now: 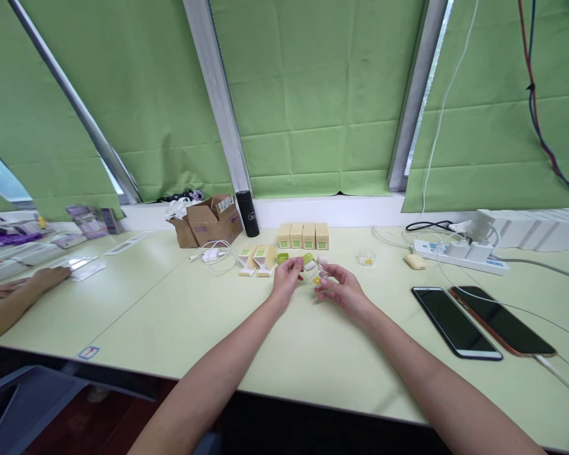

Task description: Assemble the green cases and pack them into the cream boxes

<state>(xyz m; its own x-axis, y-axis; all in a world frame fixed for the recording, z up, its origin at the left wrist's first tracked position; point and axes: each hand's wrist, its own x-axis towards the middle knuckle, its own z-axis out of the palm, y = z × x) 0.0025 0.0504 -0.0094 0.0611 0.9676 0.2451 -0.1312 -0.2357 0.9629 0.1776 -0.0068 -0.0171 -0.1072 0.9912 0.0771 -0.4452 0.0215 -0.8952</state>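
My left hand (287, 278) is pinched shut on a small green cap (308, 260) just above the pale green table (171, 316). My right hand (342, 287) is curled around a small clear jar (320, 275) with a yellow spot on it, right beside the cap. Behind the hands stand several small tan boxes (303, 236) in a row. Two opened tan boxes (257, 260) lie to the left of them, with a green lid (282, 257) next to them.
Two dark phones (455, 322) lie at the right, one on a white cable. A power strip (459, 253), a tan case (415, 261), a black bottle (247, 213) and a cardboard box (213, 219) stand behind. Another person's hand (47, 277) rests at the left.
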